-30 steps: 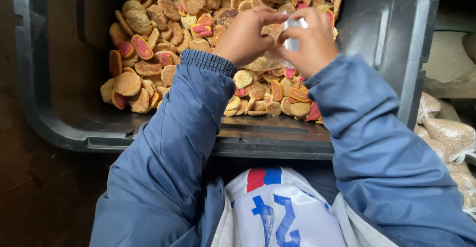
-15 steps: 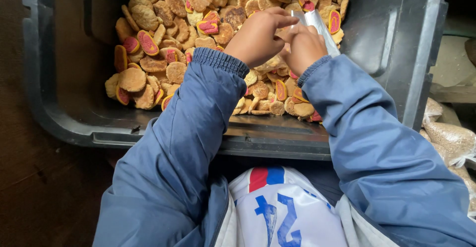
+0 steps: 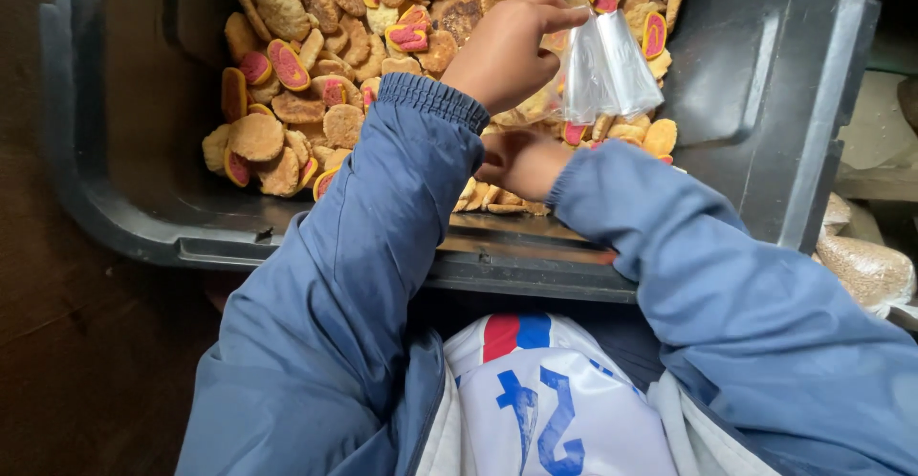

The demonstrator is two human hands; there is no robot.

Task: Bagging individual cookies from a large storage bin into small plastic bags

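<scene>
A dark grey plastic bin (image 3: 134, 218) holds a heap of round tan biscuits (image 3: 287, 84), many with pink jam centres. My left hand (image 3: 507, 51) is raised over the heap and pinches the top of a small clear plastic bag (image 3: 602, 70), which hangs open to its right. My right hand (image 3: 521, 161) is lower, resting on the biscuits near the bin's front wall. Its fingers are tucked under my left sleeve, so what they hold is hidden. Both arms wear blue jacket sleeves.
A white sack (image 3: 555, 390) with red and blue print lies in my lap below the bin's front rim. Filled mesh sacks (image 3: 865, 266) sit at the right edge. Dark brown floor (image 3: 57, 342) runs along the left.
My left hand has lifted the clear bag up and to the right. My right hand has let go of the bag and dropped down onto the biscuits near the front wall.
</scene>
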